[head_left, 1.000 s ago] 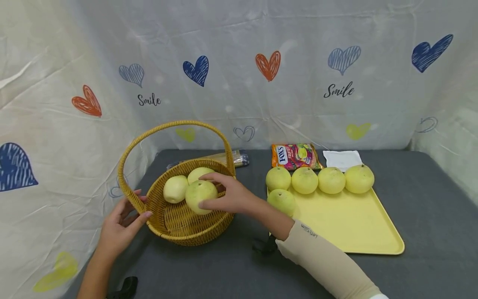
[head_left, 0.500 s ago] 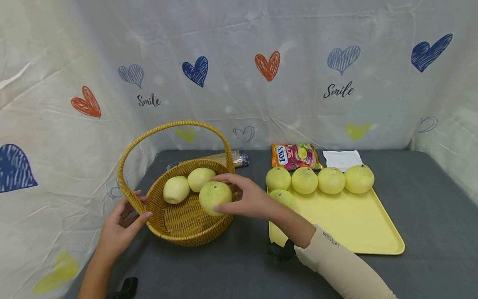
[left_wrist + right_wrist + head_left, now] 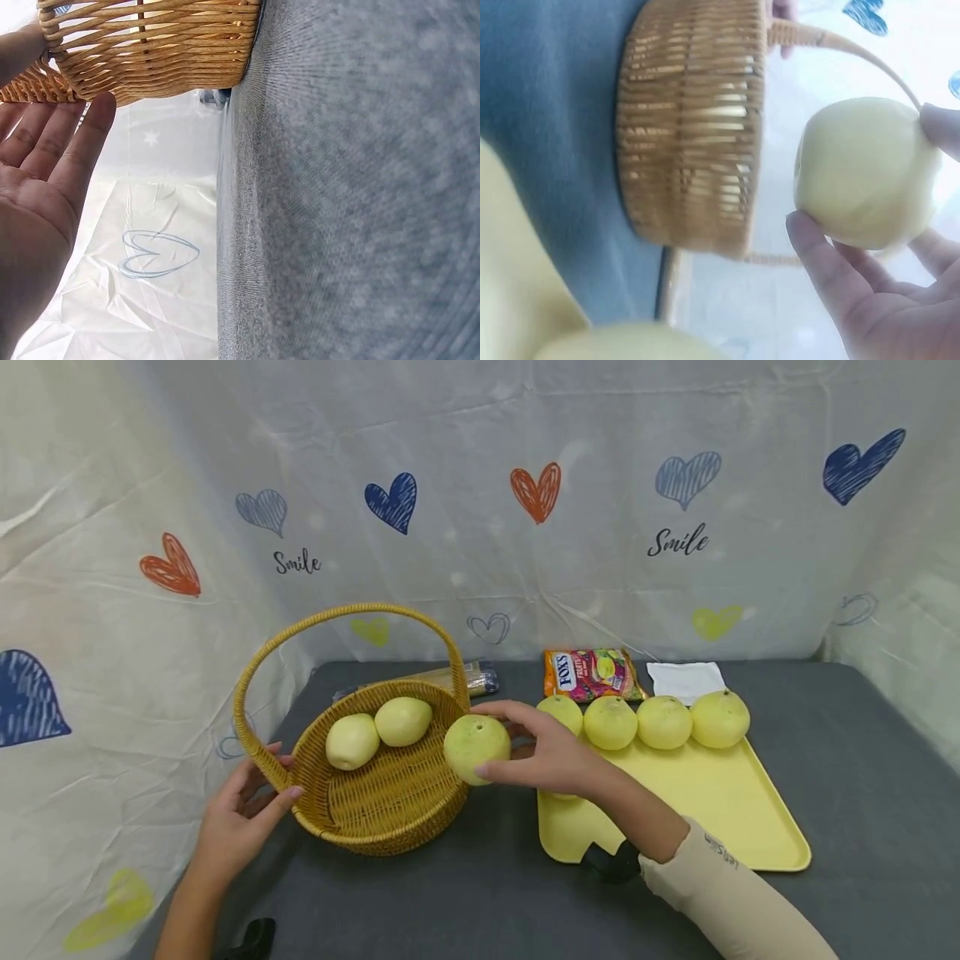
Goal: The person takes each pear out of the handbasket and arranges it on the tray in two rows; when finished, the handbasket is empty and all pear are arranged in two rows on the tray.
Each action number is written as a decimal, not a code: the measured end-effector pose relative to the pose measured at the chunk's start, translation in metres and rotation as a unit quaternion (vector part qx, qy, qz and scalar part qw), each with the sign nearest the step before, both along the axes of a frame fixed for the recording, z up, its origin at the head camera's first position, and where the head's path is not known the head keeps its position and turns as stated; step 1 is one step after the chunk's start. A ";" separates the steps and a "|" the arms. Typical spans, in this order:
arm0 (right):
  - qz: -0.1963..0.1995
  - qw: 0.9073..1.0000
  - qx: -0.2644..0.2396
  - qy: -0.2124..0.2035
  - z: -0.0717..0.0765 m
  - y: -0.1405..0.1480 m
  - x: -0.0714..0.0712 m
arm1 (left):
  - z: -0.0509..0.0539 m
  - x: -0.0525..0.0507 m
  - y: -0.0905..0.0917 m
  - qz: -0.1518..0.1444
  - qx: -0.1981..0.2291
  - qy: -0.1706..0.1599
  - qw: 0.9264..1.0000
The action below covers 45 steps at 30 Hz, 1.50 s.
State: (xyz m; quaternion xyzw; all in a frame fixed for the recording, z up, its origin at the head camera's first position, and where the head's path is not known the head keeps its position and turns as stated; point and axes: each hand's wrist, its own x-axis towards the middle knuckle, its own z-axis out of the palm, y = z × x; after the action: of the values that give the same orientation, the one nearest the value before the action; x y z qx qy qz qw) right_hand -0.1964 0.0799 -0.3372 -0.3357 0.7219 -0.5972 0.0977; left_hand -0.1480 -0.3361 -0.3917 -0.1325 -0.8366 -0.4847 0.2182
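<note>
Right fingers (image 3: 826, 266) spread round a fruit (image 3: 474, 747); left fingers (image 3: 84, 146) hold the basket (image 3: 375, 842).

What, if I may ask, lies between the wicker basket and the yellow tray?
In the head view, grey table surface shows between them; above it, the right hand holds a yellow-green fruit.

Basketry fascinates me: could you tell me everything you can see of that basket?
The basket is round, golden-brown and looks like woven wicker, with an open top and one tall arched handle. It stands on the grey table, left of the yellow tray. The left hand holds the handle's left foot; two pale yellow fruits lie inside.
</note>
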 end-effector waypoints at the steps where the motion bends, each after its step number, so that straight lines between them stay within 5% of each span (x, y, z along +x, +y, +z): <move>1: -0.004 1.000 -0.002 0.000 0.001 0.003 0.000 | 0.000 0.000 0.000 -0.001 0.001 0.001 1.000; 10: -0.048 0.999 0.000 0.004 0.008 0.035 0.003 | 0.000 -0.002 -0.001 0.000 -0.002 0.005 1.000; 25: -0.142 0.989 0.038 0.014 -0.002 0.095 0.006 | 0.001 0.000 0.000 0.002 -0.008 -0.005 1.000; 45: -0.186 0.965 0.183 0.001 -0.018 0.141 0.007 | 0.001 -0.001 -0.002 -0.011 -0.013 -0.004 1.000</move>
State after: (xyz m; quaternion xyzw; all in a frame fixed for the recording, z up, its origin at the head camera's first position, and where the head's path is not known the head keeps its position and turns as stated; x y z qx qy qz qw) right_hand -0.1899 0.2207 -0.3549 -0.1725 0.8686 -0.4624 0.0434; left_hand -0.1492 -0.3379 -0.3904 -0.1430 -0.8423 -0.4764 0.2075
